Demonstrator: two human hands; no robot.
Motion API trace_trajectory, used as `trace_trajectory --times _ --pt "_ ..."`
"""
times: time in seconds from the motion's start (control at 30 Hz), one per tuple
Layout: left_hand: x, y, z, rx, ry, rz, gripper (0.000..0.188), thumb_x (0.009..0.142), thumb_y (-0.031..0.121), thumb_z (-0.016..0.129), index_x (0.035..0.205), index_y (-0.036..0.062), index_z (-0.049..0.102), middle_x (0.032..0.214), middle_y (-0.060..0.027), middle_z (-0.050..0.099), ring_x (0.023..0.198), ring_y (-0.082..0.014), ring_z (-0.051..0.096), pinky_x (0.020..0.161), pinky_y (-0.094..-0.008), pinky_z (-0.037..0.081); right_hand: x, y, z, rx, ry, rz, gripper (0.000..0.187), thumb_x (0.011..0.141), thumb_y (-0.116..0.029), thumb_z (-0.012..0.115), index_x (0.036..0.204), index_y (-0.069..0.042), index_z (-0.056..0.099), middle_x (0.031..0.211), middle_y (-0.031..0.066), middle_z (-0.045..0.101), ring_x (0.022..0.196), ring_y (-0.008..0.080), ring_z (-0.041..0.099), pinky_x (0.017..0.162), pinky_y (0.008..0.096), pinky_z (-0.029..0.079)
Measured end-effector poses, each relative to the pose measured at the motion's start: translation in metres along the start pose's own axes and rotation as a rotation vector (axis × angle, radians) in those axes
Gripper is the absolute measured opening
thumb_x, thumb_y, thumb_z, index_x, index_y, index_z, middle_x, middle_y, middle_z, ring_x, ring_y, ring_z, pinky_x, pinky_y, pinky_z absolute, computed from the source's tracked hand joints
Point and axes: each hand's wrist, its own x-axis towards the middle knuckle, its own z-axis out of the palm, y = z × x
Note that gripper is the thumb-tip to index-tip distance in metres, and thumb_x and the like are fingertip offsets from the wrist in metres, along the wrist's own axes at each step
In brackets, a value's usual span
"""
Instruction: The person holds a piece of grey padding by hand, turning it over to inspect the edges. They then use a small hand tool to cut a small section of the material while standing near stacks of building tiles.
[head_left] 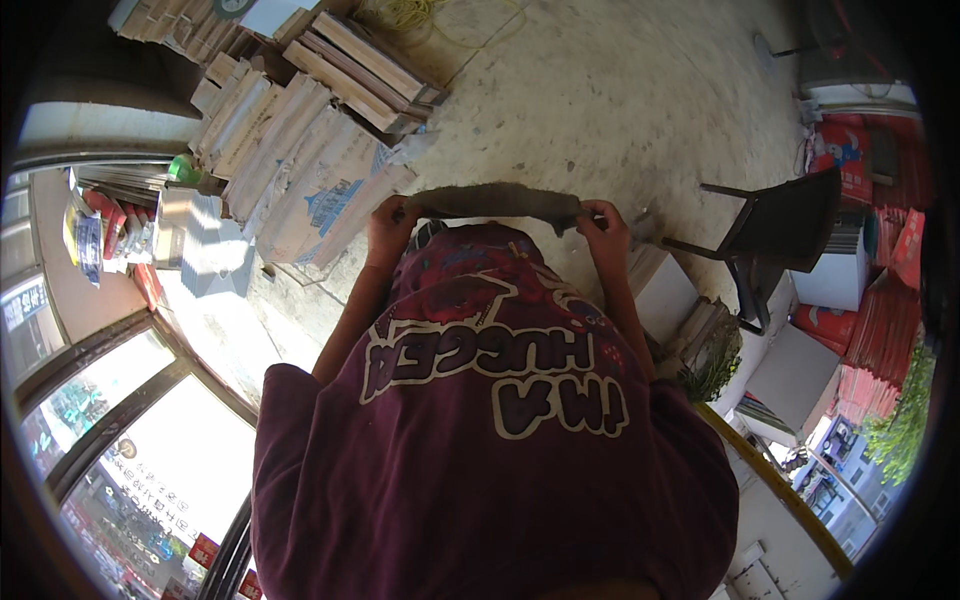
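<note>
A dark grey-green cloth (495, 200) stretches in a narrow band between my hands, in front of my maroon printed shirt (480, 480). My left hand (388, 228) is closed on one end, its fingers pinching the edge. At the other end my right hand (605, 230) grips the corner, and a small flap hangs down beside its fingertips. The middle of the cloth bows slightly upward in the view. Both forearms reach forward along the sides of my body.
Stacked cardboard boxes (325, 190) fill the left side. A black chair (780, 225) stands at the right, near red packages (850, 165). A leafy plant (712, 370) is by my right elbow, and a glass door (150, 470) at lower left. Yellow cord (400, 14) lies on the concrete floor (600, 110).
</note>
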Motion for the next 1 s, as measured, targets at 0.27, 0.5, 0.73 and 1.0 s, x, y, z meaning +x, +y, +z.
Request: trace_trajectory --times 0.27,0.5,0.73,1.0 --pt "-0.004 0.044 0.035 0.085 0.076 0.133 0.012 0.077 0.010 0.067 0.084 0.0017 0.063 0.076 -0.0076 0.062 0.064 -0.0152 0.059 0.058 -0.0272 0.048 0.043 0.011 -0.025 0.089 0.002 0.081 0.019 0.076 -0.004 0.062 0.094 -0.001 0.062 0.080 0.0055 0.062 0.064 0.0108 0.060 0.058 0.0239 0.048" --pt "0.022 0.059 0.049 0.096 0.059 0.135 0.012 0.077 0.010 0.066 0.085 0.0014 0.063 0.076 -0.0075 0.061 0.064 -0.0143 0.058 0.059 -0.0261 0.047 0.089 0.015 -0.026 0.133 -0.040 0.076 0.021 0.077 -0.003 0.061 0.097 0.000 0.059 0.079 0.0048 0.060 0.065 0.0098 0.058 0.059 0.0222 0.047" --pt "0.077 0.051 0.061 0.074 0.076 0.066 0.014 0.077 0.010 0.066 0.086 0.0014 0.062 0.077 -0.0085 0.061 0.066 -0.0148 0.059 0.059 -0.0261 0.048 0.140 -0.010 -0.011 0.071 -0.058 0.121 0.021 0.075 -0.006 0.063 0.095 0.000 0.061 0.081 0.0049 0.061 0.065 0.0100 0.058 0.059 0.0230 0.047" --pt "0.147 0.062 0.055 0.029 0.145 0.043 0.014 0.079 0.011 0.065 0.089 0.0011 0.062 0.079 -0.0052 0.062 0.067 -0.0116 0.057 0.061 -0.0242 0.047 0.222 -0.046 0.009 0.018 -0.107 0.069 0.022 0.075 -0.007 0.064 0.096 0.000 0.061 0.080 0.0055 0.061 0.065 0.0099 0.058 0.058 0.0235 0.047"
